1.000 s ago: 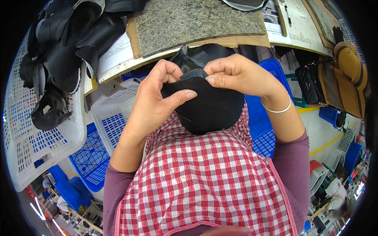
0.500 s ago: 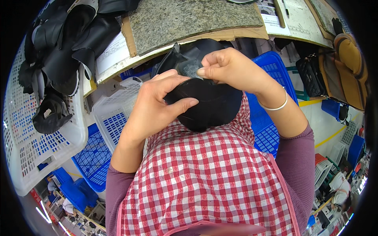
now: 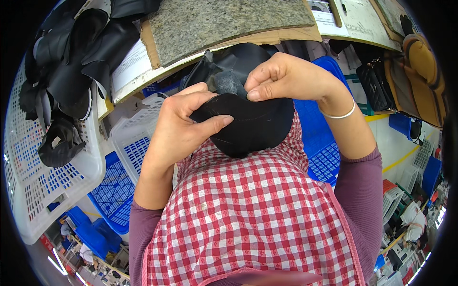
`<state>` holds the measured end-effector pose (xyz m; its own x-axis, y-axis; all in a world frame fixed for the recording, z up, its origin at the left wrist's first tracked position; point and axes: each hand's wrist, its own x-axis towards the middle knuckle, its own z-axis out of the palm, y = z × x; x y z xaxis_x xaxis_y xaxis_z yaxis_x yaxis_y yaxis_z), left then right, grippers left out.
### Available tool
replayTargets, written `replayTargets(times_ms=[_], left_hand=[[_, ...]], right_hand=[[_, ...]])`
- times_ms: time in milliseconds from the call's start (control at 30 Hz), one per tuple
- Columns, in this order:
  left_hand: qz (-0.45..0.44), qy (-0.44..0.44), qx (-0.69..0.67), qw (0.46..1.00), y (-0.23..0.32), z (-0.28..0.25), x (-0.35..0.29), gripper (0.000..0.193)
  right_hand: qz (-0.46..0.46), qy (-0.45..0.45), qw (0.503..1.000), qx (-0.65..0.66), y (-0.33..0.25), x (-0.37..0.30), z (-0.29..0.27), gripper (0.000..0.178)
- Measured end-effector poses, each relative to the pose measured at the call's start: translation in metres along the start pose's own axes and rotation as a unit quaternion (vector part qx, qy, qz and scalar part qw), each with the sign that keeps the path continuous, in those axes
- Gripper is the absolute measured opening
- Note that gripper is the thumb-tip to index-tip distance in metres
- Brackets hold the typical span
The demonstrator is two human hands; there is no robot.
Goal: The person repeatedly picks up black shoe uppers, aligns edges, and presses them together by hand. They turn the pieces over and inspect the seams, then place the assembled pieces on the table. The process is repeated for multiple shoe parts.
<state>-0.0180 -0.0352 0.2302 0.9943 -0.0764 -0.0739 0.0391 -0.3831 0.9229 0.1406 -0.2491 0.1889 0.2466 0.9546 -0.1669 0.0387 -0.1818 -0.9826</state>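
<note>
Nearer than in the earlier frame, your right hand [image 3: 292, 78] pinches the far edge of the black leather piece [image 3: 253, 127] between your apron [image 3: 238, 205] and the surface [image 3: 366, 21], your left hand [image 3: 177, 117] pinching its left side, so keep that edge evenly taut.

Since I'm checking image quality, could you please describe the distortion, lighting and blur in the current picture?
Head view: the table edge bends and corners go black; head view, centre: left hand and right hand look fairly sharp, well lit; head view, bottom: a reddish strip is blurred; head view, lower left: lights glare white.
</note>
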Motion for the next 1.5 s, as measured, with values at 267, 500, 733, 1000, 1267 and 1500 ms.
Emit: replayTargets(times_ms=[267,500,733,1000,1267,1500], left_hand=[[0.002,-0.019,0.014,1.000,0.001,0.002,-0.001,0.024],[0.066,-0.035,0.076,0.994,-0.004,0.002,-0.003,0.027],[0.045,0.005,0.072,0.996,-0.011,0.002,-0.001,0.036],[0.002,0.080,0.008,0.997,-0.016,0.000,-0.004,0.051],[0.003,0.077,0.026,0.997,-0.013,0.000,-0.003,0.054],[-0.007,0.065,-0.003,0.998,-0.014,-0.001,-0.003,0.055]], right_hand=[[0.039,0.050,0.992,-0.107,0.000,0.004,0.008,0.012],[0.050,0.144,0.978,-0.142,0.016,0.002,0.022,0.022],[0.000,0.046,0.991,0.123,0.015,-0.007,0.016,0.033],[0.044,0.056,0.980,-0.185,0.003,0.000,0.028,0.037],[-0.093,0.091,0.991,-0.011,0.019,0.002,0.014,0.029],[-0.132,0.056,0.986,-0.086,0.010,0.011,0.012,0.028]])
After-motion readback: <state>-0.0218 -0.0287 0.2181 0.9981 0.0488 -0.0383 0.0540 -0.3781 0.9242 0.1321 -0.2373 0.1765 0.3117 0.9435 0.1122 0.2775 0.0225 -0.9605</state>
